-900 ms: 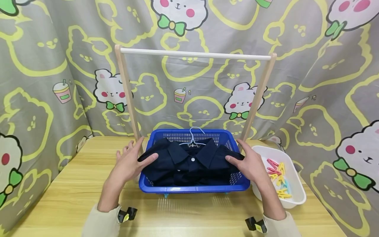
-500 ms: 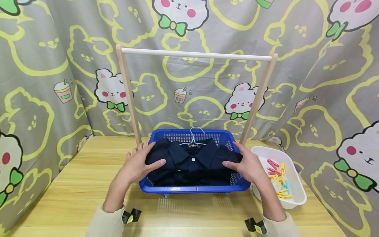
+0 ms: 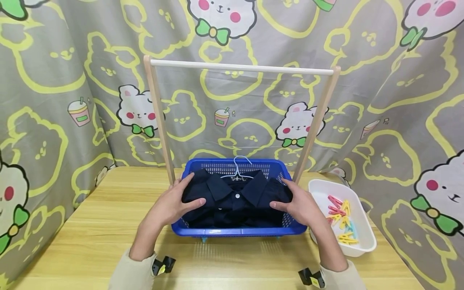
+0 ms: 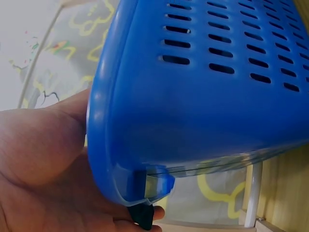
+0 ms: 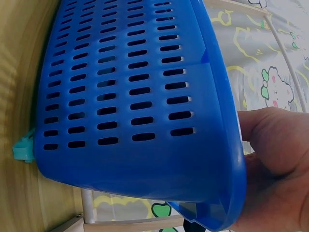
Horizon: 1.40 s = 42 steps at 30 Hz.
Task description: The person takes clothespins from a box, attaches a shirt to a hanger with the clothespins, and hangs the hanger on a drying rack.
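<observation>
A dark navy collared shirt [image 3: 232,211] with white buttons lies in a blue perforated plastic basket [image 3: 239,231]. Its light-coloured hanger [image 3: 237,166] shows at the collar, hook upward. My left hand [image 3: 172,204] rests against the shirt's left shoulder, thumb stretched over the front and index finger along the side. On the opposite shoulder, my right hand [image 3: 303,205] presses inward in the same way, thumb and index finger spread apart. Both wrist views look at the basket's outer wall, with my left palm [image 4: 38,159] and right palm [image 5: 277,159] beside the rim; several fingertips are hidden.
A wooden rack with a white rod [image 3: 241,67] stands around the back of the basket. To the right, a white tub [image 3: 366,237] contains several red, yellow and blue clothespins [image 3: 344,219]. A patterned curtain [image 3: 250,104] encloses the wooden table [image 3: 105,209].
Both hands have moved inward toward the middle of the basket, pushing the shirt's sides in from the rim. The basket, rack and tub stay where they were.
</observation>
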Each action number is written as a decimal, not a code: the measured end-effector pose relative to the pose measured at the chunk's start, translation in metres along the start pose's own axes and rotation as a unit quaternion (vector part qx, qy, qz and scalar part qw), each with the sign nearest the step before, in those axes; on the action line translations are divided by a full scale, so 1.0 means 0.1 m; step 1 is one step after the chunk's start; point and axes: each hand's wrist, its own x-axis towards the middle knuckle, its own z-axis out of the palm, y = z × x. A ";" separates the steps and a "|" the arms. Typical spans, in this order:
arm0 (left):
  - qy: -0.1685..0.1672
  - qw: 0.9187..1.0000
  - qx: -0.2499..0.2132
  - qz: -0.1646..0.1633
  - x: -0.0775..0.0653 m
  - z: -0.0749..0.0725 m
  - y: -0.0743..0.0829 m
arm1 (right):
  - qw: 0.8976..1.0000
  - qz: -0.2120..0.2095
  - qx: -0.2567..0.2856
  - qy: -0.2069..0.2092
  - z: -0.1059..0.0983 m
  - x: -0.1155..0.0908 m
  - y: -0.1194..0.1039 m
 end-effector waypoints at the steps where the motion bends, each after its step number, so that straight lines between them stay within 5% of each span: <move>1: 0.000 1.000 -0.002 0.001 0.00 0.00 0.00 | 1.000 -0.001 0.001 -0.002 0.00 0.00 0.00; 25: -0.013 1.000 0.012 -0.019 0.04 0.02 -0.01 | 1.000 -0.012 -0.005 -0.028 0.02 0.01 0.07; 42: -0.064 0.997 -0.019 -0.042 0.05 -0.07 0.01 | 0.999 0.016 -0.014 -0.050 -0.02 0.05 -0.01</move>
